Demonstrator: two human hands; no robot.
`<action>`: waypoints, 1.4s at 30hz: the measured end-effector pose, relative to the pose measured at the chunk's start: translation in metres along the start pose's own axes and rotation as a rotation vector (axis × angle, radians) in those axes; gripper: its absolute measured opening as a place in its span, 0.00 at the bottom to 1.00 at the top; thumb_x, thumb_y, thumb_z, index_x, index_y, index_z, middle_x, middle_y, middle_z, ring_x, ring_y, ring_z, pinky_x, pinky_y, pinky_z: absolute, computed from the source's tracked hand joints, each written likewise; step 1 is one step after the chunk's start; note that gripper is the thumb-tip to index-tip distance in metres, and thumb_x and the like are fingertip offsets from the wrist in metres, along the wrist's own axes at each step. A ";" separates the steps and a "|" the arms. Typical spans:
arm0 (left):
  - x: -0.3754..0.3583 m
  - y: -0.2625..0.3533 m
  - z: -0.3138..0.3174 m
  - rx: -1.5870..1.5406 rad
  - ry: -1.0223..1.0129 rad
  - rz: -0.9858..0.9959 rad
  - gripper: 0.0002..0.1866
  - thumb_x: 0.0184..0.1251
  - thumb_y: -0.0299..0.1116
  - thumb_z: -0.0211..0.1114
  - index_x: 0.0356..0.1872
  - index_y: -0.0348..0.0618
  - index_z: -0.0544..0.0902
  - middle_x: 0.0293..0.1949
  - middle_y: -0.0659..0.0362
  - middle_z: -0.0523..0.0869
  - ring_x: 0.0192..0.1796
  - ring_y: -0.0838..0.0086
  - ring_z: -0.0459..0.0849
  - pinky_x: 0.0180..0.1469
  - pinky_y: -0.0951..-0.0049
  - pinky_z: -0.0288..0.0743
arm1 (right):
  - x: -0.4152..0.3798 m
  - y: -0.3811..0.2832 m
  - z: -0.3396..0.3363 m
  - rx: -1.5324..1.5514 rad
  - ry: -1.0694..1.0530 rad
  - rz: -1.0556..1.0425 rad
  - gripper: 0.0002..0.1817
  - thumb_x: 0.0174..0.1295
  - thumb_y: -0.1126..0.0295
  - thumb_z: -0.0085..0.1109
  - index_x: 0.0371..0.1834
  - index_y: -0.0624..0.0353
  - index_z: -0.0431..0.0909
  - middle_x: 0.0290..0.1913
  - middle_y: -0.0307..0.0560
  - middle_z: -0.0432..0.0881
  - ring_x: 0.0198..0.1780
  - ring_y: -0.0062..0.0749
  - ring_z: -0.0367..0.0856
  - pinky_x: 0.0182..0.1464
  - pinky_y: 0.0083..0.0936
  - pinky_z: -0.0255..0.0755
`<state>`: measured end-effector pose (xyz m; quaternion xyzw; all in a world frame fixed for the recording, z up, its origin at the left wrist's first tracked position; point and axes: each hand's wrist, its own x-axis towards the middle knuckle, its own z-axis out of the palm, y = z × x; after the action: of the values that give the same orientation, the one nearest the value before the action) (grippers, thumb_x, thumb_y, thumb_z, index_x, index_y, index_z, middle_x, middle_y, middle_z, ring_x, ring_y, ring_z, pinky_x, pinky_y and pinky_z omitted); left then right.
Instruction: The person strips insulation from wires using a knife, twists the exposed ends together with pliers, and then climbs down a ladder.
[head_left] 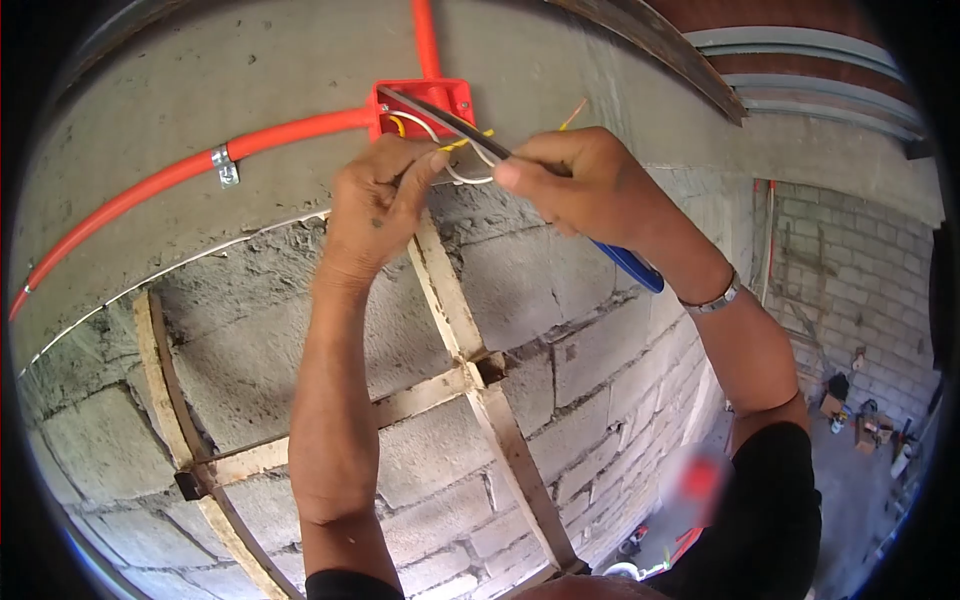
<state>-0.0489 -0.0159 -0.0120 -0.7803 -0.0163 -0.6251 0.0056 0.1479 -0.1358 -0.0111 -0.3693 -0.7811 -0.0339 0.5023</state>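
My left hand [385,195] is closed just below a red junction box [465,108], pinching a yellow wire [458,144] between thumb and fingers. My right hand [590,185] grips a blue-handled tool [632,266] that looks like long-nose pliers. Its long, dark metal end [450,122] slants up and left across the front of the box. A white wire [420,122] loops out of the box and passes behind the tool toward my right fingers. Above that hand sticks out a thin wire end [574,113], copper-coloured at its tip.
Red conduit [190,178] enters the box from the left, held by a metal clamp [225,167]; another conduit [426,40] enters from above. A rusty metal frame [440,290] stands before the block wall [590,360]. Assorted items [872,430] lie on the floor at right.
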 end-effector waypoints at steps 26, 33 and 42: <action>-0.003 -0.020 0.014 -0.213 -0.006 -0.020 0.09 0.68 0.33 0.68 0.43 0.38 0.88 0.31 0.65 0.80 0.31 0.82 0.73 0.34 0.80 0.68 | 0.018 0.021 -0.001 -0.527 0.133 -0.068 0.25 0.60 0.53 0.65 0.19 0.67 0.76 0.15 0.51 0.73 0.18 0.34 0.70 0.26 0.33 0.67; -0.003 -0.013 0.002 -0.224 -0.053 -0.088 0.06 0.64 0.28 0.68 0.37 0.37 0.88 0.31 0.63 0.80 0.36 0.78 0.74 0.42 0.76 0.69 | 0.004 0.007 0.014 -0.322 0.165 0.026 0.23 0.67 0.53 0.59 0.24 0.65 0.78 0.14 0.43 0.70 0.18 0.25 0.66 0.23 0.26 0.63; -0.003 -0.015 0.005 -0.175 -0.068 -0.076 0.04 0.62 0.26 0.70 0.35 0.38 0.88 0.30 0.64 0.79 0.35 0.80 0.73 0.39 0.78 0.67 | 0.032 -0.003 -0.030 -0.529 0.180 -0.278 0.20 0.66 0.56 0.61 0.30 0.65 0.79 0.15 0.36 0.66 0.19 0.19 0.62 0.22 0.24 0.60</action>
<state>-0.0456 -0.0006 -0.0160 -0.7973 0.0088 -0.5972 -0.0870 0.1621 -0.1331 0.0302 -0.3723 -0.7407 -0.3367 0.4466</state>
